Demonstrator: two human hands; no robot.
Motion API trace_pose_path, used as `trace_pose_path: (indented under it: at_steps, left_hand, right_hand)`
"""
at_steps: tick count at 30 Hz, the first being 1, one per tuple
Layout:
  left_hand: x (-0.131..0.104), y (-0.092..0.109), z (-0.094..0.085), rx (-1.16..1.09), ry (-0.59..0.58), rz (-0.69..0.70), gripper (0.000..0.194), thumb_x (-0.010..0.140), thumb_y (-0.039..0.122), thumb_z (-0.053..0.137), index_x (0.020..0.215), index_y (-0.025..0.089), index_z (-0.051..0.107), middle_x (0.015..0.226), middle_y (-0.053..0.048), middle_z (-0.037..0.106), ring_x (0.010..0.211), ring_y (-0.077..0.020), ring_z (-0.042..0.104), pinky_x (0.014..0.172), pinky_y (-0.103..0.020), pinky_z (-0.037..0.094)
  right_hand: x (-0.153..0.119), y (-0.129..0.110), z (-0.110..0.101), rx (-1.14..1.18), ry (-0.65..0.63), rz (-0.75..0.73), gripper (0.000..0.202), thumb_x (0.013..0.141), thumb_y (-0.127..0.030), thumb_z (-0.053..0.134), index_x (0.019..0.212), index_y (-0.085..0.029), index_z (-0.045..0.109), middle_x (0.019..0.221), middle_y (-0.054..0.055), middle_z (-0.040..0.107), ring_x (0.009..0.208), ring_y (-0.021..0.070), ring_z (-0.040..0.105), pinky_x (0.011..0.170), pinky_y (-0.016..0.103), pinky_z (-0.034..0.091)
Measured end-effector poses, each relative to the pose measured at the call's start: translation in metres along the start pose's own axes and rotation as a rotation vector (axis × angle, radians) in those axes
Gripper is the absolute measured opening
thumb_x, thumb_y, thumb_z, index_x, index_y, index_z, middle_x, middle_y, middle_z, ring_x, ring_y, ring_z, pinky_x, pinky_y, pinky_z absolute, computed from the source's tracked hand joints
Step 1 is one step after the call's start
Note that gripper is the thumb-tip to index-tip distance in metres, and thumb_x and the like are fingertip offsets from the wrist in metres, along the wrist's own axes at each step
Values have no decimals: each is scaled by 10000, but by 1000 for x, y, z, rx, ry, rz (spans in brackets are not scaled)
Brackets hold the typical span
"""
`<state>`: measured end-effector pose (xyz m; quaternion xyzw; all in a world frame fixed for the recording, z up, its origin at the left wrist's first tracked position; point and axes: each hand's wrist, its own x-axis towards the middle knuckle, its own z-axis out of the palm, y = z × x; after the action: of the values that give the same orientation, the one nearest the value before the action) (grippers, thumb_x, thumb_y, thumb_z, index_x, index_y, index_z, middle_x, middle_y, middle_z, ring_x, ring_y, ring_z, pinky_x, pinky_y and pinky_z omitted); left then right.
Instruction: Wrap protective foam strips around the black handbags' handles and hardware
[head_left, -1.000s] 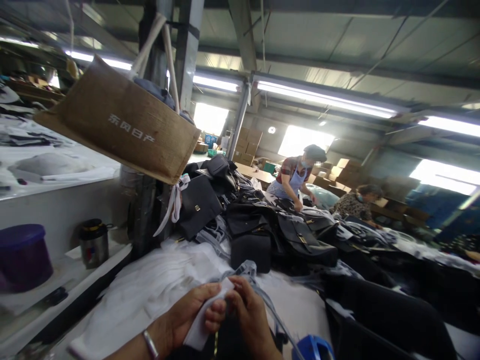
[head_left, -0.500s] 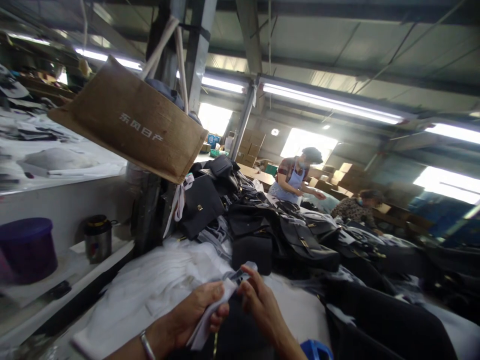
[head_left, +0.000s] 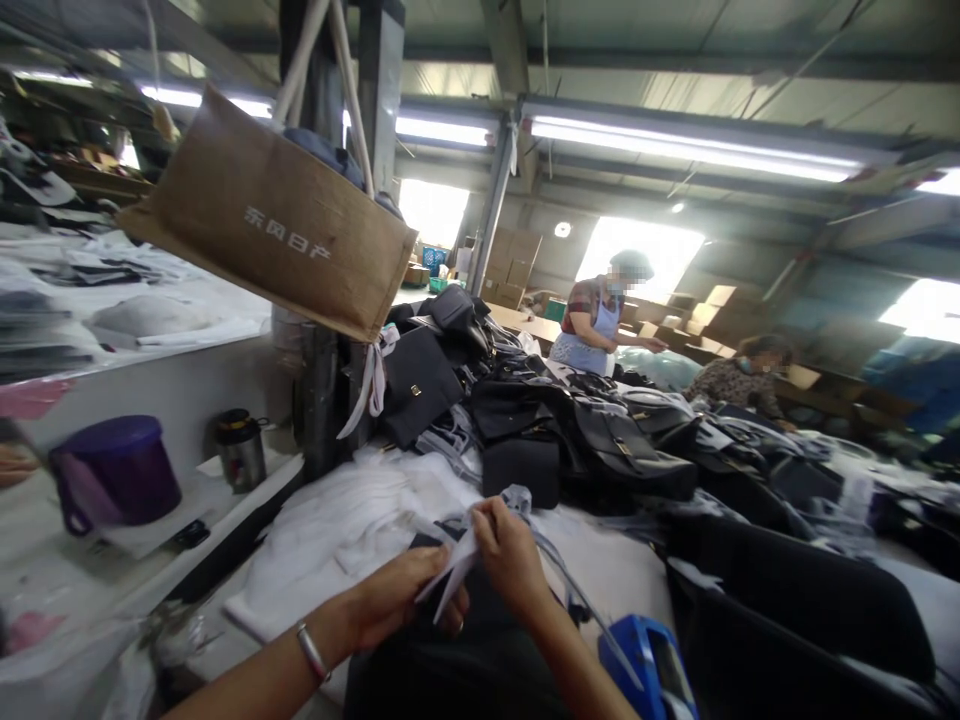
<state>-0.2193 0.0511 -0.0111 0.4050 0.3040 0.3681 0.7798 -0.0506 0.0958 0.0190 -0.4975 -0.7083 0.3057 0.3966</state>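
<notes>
My left hand (head_left: 401, 592), with a bangle at the wrist, is closed on a folded white strip (head_left: 459, 562), paper or thin foam. My right hand (head_left: 511, 555) pinches the strip's upper end between thumb and fingers. A grey strap, apparently plastic-wrapped (head_left: 517, 498), shows just behind the right fingers, and a thin grey length runs down past the right wrist; whether the fingers also touch it I cannot tell. Under both hands is a black bag (head_left: 435, 670), partly hidden by the forearms. A blue tool-like object (head_left: 651, 665) stands right of my right forearm.
White padding sheets (head_left: 352, 530) lie to the left, with black handbags (head_left: 615, 440) heaped beyond. A brown bag (head_left: 277, 220) hangs from a post. A purple bucket (head_left: 124, 470) and a flask (head_left: 241, 450) stand at left. Two people (head_left: 592, 325) work at the back.
The strip, folded close in my left hand before, now spreads into separate ends between both hands. My right fingers have closed on its upper end. The view has shifted, showing more of the blue object.
</notes>
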Motion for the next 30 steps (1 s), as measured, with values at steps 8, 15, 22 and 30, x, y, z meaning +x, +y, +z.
trace_pose_path:
  at_steps: [8,15,22,30]
  left_hand:
    - [-8,-9,-6,-91,20,-24,403,929,475,494,1034,107,623,914,-132,691,754,-186,654,683,-293,496]
    - [-11,-6,1,-43,19,30,414,945,449,480,1023,83,659,896,-129,668,750,-175,630,689,-294,484]
    - [-14,-5,6,-31,51,48,396,912,468,533,960,99,671,853,-107,644,711,-169,589,661,-299,461]
    - [-14,3,9,-2,41,57,340,852,439,639,838,100,659,752,-79,632,647,-150,555,637,-285,448]
  right_hand:
    - [-33,25,2,286,-46,249,423,878,-510,470,1116,-168,538,893,85,659,687,211,644,544,311,519]
    - [-48,22,16,267,-57,282,316,756,-458,686,884,-175,631,714,23,661,601,175,595,522,260,457]
    - [-42,16,25,166,-42,287,160,789,-334,617,857,-194,582,624,-13,618,603,187,603,562,266,435]
    - [-37,2,23,-4,24,145,58,743,-214,621,761,-202,567,738,-10,583,686,173,535,637,275,384]
